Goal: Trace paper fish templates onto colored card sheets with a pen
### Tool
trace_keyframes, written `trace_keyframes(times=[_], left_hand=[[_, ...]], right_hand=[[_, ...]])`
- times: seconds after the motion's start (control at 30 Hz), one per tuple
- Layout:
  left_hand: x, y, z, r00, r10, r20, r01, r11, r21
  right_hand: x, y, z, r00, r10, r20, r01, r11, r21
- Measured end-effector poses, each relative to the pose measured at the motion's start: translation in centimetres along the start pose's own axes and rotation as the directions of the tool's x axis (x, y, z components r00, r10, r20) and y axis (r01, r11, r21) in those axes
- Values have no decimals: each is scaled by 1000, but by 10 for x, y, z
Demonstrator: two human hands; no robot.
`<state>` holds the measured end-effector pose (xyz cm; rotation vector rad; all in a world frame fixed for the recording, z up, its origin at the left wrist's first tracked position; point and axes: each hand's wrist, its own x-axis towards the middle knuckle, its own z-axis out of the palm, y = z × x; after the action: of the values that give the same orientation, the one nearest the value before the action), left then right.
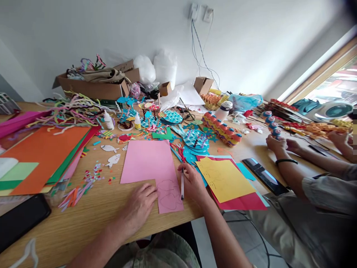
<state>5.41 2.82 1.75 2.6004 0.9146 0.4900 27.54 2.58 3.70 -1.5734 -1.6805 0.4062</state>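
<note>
A pink paper sheet (pixel 147 160) with an L-like outline lies on the wooden table; fish-like outlines are drawn on its lower right part. My left hand (pixel 142 204) rests on the table with its fingertips at the paper's lower left edge, fingers side by side and holding nothing. My right hand (pixel 192 182) is right of the drawing, with a pen (pixel 182 184) between thumb and fingers, pointing down toward me. Right of it, a yellow sheet (pixel 227 178) with faint drawn lines lies on a red sheet (pixel 251 201). Cut-out white fish (pixel 113 160) lie left of the pink paper.
Coloured sheets (pixel 52 149) and a black phone (pixel 23 219) are at left. Glue bottles (pixel 108 121), blue paper crafts (pixel 195 139) and an egg-carton craft (pixel 221 128) stand behind. At right, another person's hands (pixel 276 143) hold a craft beside a second phone (pixel 264 176).
</note>
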Motion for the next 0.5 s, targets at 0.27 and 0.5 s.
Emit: trace_keyframes(times=[0.27,0.5], left_hand=[[-2,-4,10,995,47,-85,-44,998,42],[-5,-5,20,994,56,-99,-46,994,98]], right_hand=[[-38,-33,21,981,194,29,-192,922,337],[-44,-25,37,979,201,28,-202,947,251]])
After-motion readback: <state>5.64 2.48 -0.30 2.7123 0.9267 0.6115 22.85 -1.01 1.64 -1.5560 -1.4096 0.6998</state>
